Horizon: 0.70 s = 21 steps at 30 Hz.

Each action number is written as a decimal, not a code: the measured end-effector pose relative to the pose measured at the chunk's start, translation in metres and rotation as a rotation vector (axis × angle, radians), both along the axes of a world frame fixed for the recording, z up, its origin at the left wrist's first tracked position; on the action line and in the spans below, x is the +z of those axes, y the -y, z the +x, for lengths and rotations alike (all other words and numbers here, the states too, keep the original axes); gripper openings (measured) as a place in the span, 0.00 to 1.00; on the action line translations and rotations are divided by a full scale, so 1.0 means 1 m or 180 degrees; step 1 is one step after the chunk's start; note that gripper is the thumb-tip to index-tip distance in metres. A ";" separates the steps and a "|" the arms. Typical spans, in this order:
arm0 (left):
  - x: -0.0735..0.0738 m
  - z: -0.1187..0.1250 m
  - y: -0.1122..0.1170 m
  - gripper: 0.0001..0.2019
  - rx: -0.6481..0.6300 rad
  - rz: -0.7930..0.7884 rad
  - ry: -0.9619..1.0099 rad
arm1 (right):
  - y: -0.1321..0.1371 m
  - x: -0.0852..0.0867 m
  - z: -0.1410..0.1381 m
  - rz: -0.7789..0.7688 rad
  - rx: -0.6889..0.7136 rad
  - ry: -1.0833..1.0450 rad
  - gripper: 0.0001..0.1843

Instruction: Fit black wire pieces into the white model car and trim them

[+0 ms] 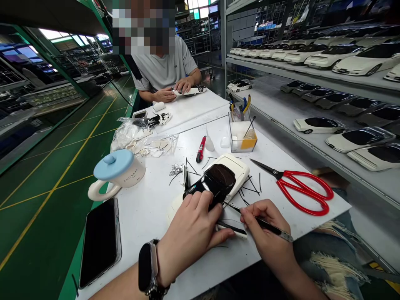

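A white model car [239, 168] with a black roof and dark windows sits on the white table in front of me. One door [233, 227] stands open on its near side, and another panel [186, 177] sticks up on the far side. My left hand [193, 225] lies over the car's front part with fingers curled around it, hiding much of the bonnet. In my right hand [267, 227] is a pair of slim black tweezers [265, 225], gripped like a pen. Their tips touch or nearly touch the car's side by the open door.
Thin black strips [250, 187] lie around the car. Red-handled scissors [304, 189] are at right, a red cutter [201, 149] and a tool box [243, 137] behind. A lidded mug [117, 171] and phone [100, 239] stand left. Opposite, a co-worker [165, 71] handles another car; shelves [265, 89] hold several.
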<state>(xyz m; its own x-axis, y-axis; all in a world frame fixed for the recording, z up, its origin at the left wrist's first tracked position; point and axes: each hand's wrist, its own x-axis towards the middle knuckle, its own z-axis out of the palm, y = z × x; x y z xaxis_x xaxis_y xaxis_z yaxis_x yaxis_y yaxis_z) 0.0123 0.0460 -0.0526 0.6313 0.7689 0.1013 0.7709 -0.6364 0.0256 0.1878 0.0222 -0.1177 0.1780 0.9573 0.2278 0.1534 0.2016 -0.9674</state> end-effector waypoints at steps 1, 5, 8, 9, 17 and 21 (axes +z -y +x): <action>0.000 0.000 0.000 0.23 -0.0004 -0.0006 0.0017 | 0.000 0.000 0.000 0.0003 -0.0016 -0.0006 0.11; 0.000 0.000 0.001 0.24 0.0018 -0.0022 0.0037 | 0.000 -0.001 -0.001 -0.0012 -0.0041 -0.0026 0.11; 0.001 0.000 0.000 0.24 0.0048 -0.0060 0.0013 | 0.000 -0.001 -0.001 0.0007 -0.0012 -0.0039 0.11; 0.001 0.001 0.000 0.23 0.0046 -0.0066 0.0013 | 0.000 0.000 -0.001 0.0007 -0.0002 -0.0036 0.11; 0.001 0.002 0.000 0.22 0.0042 -0.0041 0.0051 | 0.001 -0.002 0.000 -0.0131 0.0003 -0.0070 0.12; 0.001 0.003 0.001 0.20 0.0050 0.0005 0.0008 | 0.003 -0.003 0.000 -0.0172 -0.0034 -0.0094 0.12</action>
